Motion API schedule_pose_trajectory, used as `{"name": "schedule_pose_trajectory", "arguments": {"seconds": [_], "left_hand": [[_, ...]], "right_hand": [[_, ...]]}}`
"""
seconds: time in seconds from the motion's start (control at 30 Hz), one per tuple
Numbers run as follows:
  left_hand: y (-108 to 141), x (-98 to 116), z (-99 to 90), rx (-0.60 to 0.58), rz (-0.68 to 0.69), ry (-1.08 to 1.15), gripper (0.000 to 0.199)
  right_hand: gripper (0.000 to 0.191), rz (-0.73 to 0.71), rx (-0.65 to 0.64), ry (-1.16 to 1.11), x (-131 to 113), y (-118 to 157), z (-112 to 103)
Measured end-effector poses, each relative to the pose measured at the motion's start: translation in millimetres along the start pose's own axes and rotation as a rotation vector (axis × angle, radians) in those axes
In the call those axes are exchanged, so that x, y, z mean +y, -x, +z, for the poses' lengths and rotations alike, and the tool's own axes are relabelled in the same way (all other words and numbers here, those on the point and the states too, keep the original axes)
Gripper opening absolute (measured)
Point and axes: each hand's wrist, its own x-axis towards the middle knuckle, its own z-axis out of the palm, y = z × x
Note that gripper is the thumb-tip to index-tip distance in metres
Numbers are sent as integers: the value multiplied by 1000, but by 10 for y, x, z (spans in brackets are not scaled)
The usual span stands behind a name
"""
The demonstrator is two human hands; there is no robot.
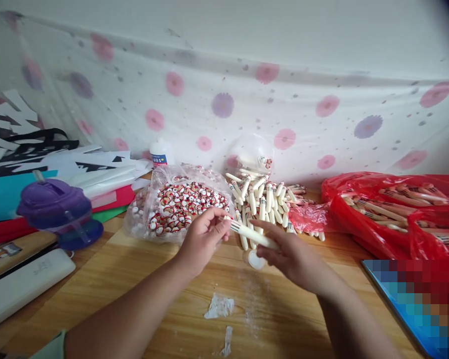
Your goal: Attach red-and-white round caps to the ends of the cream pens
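My left hand (205, 239) pinches a small red and white piece (227, 218) at the striped end of a cream-coloured stick (255, 234). Around the other end of that stick, the fingers of my right hand (292, 252) are closed, with the thumb below. Behind my hands lies a loose pile of similar cream sticks (269, 199) with dark striped ends. To the left of the pile, an open clear plastic bag (157, 179) holds several small red, white and brown pieces (175, 204).
Red plastic bags (336, 212) with more sticks are at the right, above a blue-edged tablet (392, 299). A purple cup (56, 209), a white case (30, 286) and papers are at the left. A white bottle (159, 152) stands behind; a round white lid (256, 260) lies on the wooden table (164, 319).
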Motion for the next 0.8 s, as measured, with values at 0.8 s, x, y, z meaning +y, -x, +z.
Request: {"name": "schedule_pose_trajectory", "arguments": {"seconds": [0.8], "left_hand": [[-548,-500,-635,86,-122,-1611,39]], "right_hand": [[30,62,131,531,410,-250,-49]]}}
